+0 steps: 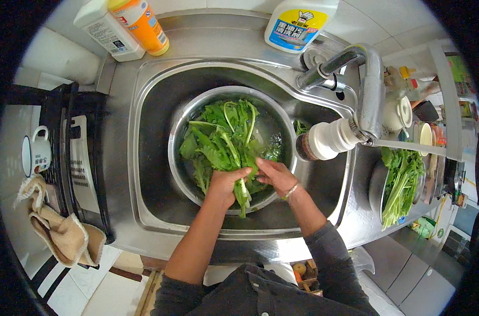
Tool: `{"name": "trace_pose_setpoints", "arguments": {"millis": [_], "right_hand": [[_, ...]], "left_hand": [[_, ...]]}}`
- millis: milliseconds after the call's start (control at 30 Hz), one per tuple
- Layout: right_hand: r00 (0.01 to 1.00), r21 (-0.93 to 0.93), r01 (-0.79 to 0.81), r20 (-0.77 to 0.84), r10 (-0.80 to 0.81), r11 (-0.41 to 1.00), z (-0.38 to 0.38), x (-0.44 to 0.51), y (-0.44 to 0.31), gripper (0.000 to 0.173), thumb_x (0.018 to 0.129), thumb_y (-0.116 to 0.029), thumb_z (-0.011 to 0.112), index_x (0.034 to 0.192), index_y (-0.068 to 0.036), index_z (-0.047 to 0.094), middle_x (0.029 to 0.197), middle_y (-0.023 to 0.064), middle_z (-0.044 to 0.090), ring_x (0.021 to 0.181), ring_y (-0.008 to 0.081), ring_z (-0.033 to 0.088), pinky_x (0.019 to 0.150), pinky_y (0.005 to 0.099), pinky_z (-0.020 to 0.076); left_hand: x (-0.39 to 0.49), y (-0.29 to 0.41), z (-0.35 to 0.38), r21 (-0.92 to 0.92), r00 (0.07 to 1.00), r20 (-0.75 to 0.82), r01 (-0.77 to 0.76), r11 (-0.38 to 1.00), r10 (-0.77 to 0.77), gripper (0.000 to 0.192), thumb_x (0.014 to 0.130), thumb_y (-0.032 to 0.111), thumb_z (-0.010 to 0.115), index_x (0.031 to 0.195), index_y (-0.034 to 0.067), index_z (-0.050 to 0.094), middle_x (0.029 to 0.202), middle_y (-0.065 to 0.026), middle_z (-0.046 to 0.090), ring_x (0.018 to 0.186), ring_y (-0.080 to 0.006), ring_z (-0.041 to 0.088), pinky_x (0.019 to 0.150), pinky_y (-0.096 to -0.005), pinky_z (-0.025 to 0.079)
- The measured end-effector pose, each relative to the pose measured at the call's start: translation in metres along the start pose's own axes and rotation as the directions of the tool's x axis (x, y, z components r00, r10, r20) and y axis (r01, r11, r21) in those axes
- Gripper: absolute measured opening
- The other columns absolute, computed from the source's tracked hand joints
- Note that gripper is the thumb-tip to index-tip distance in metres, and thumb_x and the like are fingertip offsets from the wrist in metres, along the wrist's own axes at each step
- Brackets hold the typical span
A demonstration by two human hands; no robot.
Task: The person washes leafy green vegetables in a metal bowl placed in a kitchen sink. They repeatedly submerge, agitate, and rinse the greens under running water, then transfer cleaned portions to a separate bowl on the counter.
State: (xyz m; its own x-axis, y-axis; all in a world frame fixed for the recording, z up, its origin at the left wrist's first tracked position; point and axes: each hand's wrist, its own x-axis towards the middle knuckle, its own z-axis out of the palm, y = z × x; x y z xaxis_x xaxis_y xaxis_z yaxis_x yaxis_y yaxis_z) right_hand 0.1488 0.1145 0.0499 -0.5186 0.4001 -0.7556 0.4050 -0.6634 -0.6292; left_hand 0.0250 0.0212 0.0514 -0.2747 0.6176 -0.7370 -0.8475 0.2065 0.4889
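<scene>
My left hand (225,182) is closed around the stem end of a bunch of leafy greens (219,146). Pale stalk ends poke out below that fist, over the near rim of a round metal basin (175,118). The fingers of my right hand (277,176) pinch leaves at the right side of the same bunch; their tips are partly hidden by green. Water with bubbles shows inside the basin, and more leaves lie in it under the bunch. The basin stands in a stainless steel sink (154,189).
A faucet (372,87) with a white nozzle (330,138) overhangs the sink's right side. Bottles (297,27) line the back ledge. Another bowl of greens (403,185) sits on the right counter. At left are a black rack (75,158), a metal grater (81,166), a mug (37,152) and a tan cloth (61,233).
</scene>
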Motion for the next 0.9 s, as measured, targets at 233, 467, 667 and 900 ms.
{"name": "trace_pose_setpoints", "arguments": {"millis": [233, 467, 667, 900], "right_hand": [[0.937, 0.182, 0.324, -0.199, -0.288, 0.928, 0.016, 0.022, 0.008, 0.01, 0.081, -0.017, 0.054, 0.081, -0.007, 0.055, 0.072, -0.0037, 0.053, 0.063, 0.005, 0.047, 0.058, 0.0189, 0.0394], [0.959, 0.295, 0.188, -0.261, -0.111, 0.937, 0.021, 0.019, 0.001, 0.016, 0.08, -0.02, 0.055, 0.091, -0.008, 0.055, 0.077, -0.0016, 0.056, 0.064, 0.0058, 0.051, 0.053, 0.0202, 0.0422], [0.969, 0.015, 0.165, -0.188, -0.16, 0.986, 0.011, 0.026, 0.003, 0.02, 0.074, -0.015, 0.062, 0.089, -0.004, 0.057, 0.075, 0.0, 0.058, 0.062, 0.0052, 0.052, 0.05, 0.0181, 0.041], [0.889, -0.417, 0.203, -0.302, -0.345, 0.886, -0.033, 0.059, 0.028, 0.01, 0.077, -0.01, 0.057, 0.082, -0.002, 0.056, 0.075, -0.001, 0.056, 0.066, 0.0055, 0.047, 0.059, 0.0196, 0.039]], "left_hand": [[-0.003, 0.003, 0.005, -0.096, 0.982, -0.107, -0.163, 0.982, 0.153, 0.035, 0.061, -0.002, 0.066, 0.092, 0.006, 0.051, 0.079, -0.0026, 0.056, 0.064, -0.0154, 0.053, 0.054, -0.027, 0.043], [0.008, -0.004, 0.002, -0.156, 0.981, -0.114, -0.176, 0.972, 0.159, 0.033, 0.063, -0.002, 0.065, 0.091, 0.007, 0.05, 0.078, -0.0027, 0.055, 0.063, -0.0152, 0.054, 0.051, -0.0269, 0.044], [0.01, -0.006, 0.008, -0.125, 0.966, -0.201, -0.19, 0.974, 0.163, 0.029, 0.065, -0.007, 0.06, 0.088, 0.007, 0.05, 0.077, -0.0028, 0.055, 0.064, -0.0154, 0.054, 0.049, -0.0269, 0.044], [0.024, -0.014, 0.007, -0.151, 0.945, -0.283, -0.214, 0.965, 0.165, 0.03, 0.066, -0.01, 0.057, 0.09, 0.004, 0.047, 0.079, -0.0051, 0.052, 0.066, -0.0156, 0.051, 0.05, -0.0277, 0.043]]}}
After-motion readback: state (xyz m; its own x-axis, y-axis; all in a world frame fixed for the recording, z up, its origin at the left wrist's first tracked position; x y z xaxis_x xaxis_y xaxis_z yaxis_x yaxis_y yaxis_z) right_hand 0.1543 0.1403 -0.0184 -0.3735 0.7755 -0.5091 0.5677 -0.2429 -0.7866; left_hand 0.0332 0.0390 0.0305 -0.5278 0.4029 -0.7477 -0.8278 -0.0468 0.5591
